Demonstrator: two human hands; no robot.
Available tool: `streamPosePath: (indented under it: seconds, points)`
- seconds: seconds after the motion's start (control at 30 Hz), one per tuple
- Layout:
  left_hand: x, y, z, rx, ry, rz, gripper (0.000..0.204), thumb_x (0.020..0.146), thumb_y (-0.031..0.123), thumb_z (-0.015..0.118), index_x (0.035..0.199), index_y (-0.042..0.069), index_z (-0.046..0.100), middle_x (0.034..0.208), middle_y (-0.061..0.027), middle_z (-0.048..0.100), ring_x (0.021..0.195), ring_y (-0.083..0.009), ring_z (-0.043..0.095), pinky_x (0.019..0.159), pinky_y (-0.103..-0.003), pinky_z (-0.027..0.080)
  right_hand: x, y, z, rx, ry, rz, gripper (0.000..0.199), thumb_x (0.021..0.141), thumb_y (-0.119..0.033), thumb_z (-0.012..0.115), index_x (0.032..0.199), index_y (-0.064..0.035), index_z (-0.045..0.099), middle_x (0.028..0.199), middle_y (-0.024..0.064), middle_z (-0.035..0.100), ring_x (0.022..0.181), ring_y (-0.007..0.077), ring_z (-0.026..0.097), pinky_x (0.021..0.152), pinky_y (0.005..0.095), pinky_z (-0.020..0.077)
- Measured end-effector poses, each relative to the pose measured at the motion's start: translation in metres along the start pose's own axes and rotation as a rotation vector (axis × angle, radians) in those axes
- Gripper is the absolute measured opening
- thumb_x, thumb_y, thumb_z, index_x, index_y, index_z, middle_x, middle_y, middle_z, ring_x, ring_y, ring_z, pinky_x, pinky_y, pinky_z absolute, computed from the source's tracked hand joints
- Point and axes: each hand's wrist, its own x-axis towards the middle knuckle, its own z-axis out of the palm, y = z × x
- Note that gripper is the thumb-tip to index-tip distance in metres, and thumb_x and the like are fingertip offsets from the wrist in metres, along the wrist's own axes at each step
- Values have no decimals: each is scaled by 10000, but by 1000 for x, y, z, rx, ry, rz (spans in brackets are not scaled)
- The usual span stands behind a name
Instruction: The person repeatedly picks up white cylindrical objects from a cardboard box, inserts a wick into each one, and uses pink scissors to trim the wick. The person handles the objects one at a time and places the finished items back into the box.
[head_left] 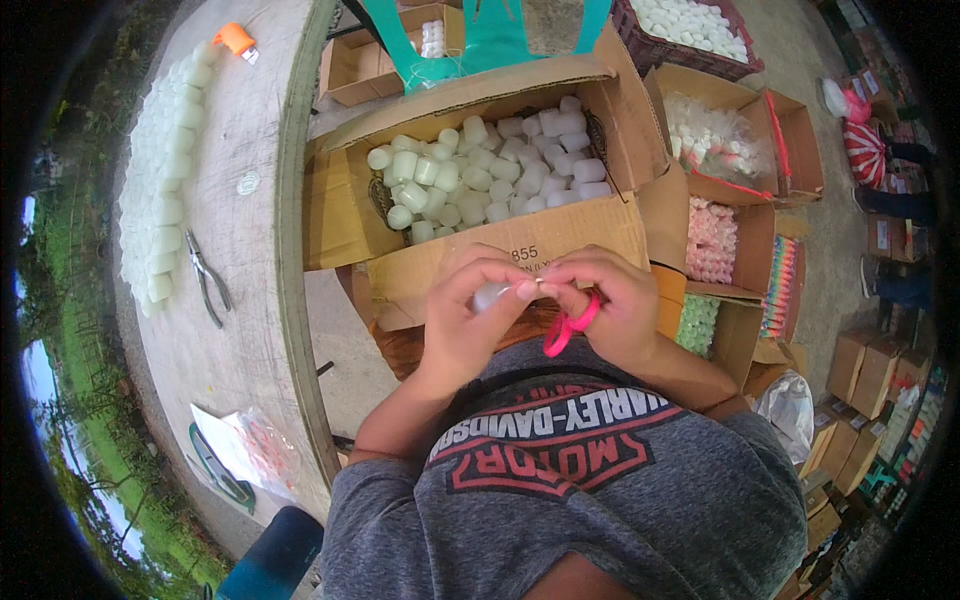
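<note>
A small white cap (490,296) sat just below the middle of the frame, pinched between the fingertips of the left hand (468,318) and met from the right by the fingertips of the right hand (610,305). The left hand was curled around it, thumb and forefinger closed on the cap. The right hand was clenched on a pair of pink-handled scissors (566,326), the handle loops hanging below its fingers; whether the blades touched the cap could not be told, since the fingers hid them. Both hands were held close together above the person's grey printed shirt (600,490).

Just above the hands stood an open cardboard box (520,245) filled with more white caps (490,170) — pale greenish ones on its left side, whiter ones on its right. To the right of it, smaller boxes held pink pieces (712,240), green pieces (698,322) and a clear bag of white pieces (715,140). A dark crate of white caps (690,25) lay at the upper edge.

On the left, a round concrete table (250,300) carried a long row of white caps (160,170) in the upper left, a pair of pliers (207,277) beside them, an orange object (236,40) near the top, and a plastic bag (250,450) toward the lower left. More cardboard boxes (860,370) were stacked at the right edge.
</note>
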Motion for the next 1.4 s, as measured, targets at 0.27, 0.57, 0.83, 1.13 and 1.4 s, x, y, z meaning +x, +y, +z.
streamPosePath:
  seconds: [0.27,0.57,0.83,1.13,1.4]
  points:
    - [-3,-2,1,-746,-123,-581,78,879,130,608,874,54,622,831,-17,591,622,-78,539,478,-189,386,2,-8,-2,-219,33,-304,227,718,-7,726,930,-2,643,924,124,657,771,253,653,665,313,542]
    - [-4,0,-4,-294,-83,-167,53,814,9,656,840,30,615,862,-35,529,820,-116,484,741,-235,360,5,-12,-4,-154,80,-129,193,729,11,693,900,-24,612,877,110,657,734,211,657,622,278,543]
    - [-2,12,-8,154,-58,121,113,722,4,710,795,35,629,845,-60,568,803,-163,548,715,-260,419,6,-17,2,244,11,80,212,720,-19,739,902,-26,632,844,99,655,743,170,651,612,264,532]
    - [-4,24,-11,412,4,338,163,645,-13,738,733,37,610,804,-72,580,726,-190,569,634,-284,454,10,-18,-18,77,-224,90,168,692,28,734,824,-19,641,813,88,645,716,152,639,619,243,510]
    - [-6,-4,-8,-259,90,-17,394,774,-26,653,1130,35,496,1034,-78,510,832,-130,555,714,-275,476,14,-18,-3,596,-62,604,116,807,-19,673,912,-17,624,764,65,639,679,116,603,603,253,492]
